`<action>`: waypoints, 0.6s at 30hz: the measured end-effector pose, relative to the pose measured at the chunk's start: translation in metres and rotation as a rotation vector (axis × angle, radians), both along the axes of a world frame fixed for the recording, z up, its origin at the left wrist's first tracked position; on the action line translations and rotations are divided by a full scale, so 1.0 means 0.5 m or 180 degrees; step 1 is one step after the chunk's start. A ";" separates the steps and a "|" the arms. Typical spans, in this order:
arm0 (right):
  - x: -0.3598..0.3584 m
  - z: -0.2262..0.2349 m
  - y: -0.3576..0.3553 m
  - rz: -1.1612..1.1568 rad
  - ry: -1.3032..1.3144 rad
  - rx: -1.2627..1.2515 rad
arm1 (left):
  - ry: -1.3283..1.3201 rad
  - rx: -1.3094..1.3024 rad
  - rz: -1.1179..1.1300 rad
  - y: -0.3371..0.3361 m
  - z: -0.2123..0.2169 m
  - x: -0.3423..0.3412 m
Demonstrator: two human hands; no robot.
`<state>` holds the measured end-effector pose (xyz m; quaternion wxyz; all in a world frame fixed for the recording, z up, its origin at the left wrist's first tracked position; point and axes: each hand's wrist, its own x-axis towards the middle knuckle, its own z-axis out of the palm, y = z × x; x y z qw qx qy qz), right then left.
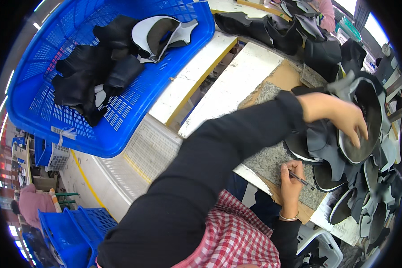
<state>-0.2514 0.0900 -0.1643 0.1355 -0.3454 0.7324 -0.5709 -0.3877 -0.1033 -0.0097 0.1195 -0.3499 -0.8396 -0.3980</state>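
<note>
At the right of the frame, my left hand is over a curved dark piece with a pale edge; its fingers are bent and a little apart, and I cannot tell whether they grip this piece or only touch it; lower and more to the left, my right hand holds a thin dark tool between the fingers, above a speckled grey board; along the right side, around the curved piece, lies a crowded pile of black and grey pieces; in the upper left is a large blue basket, and inside it are dark pieces and one white-edged piece.
</note>
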 end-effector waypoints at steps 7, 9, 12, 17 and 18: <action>-0.006 0.003 -0.002 0.0048 0.0133 0.0058 | 0.2170 0.1526 0.4600 -0.696 -0.077 0.466; -0.007 0.003 -0.006 0.0057 -0.0042 0.0078 | 0.2182 0.0473 0.7603 -0.875 -0.095 0.646; -0.006 0.002 -0.014 0.0054 -0.0081 0.0112 | 0.1322 0.0522 0.8292 -1.025 -0.156 0.805; 0.002 0.004 -0.015 -0.0036 0.0031 0.0215 | 0.0767 0.3224 0.5576 -1.054 -0.137 0.736; 0.004 0.005 -0.014 -0.0038 0.0072 0.0188 | 0.0816 0.2217 0.5690 -1.045 -0.099 0.707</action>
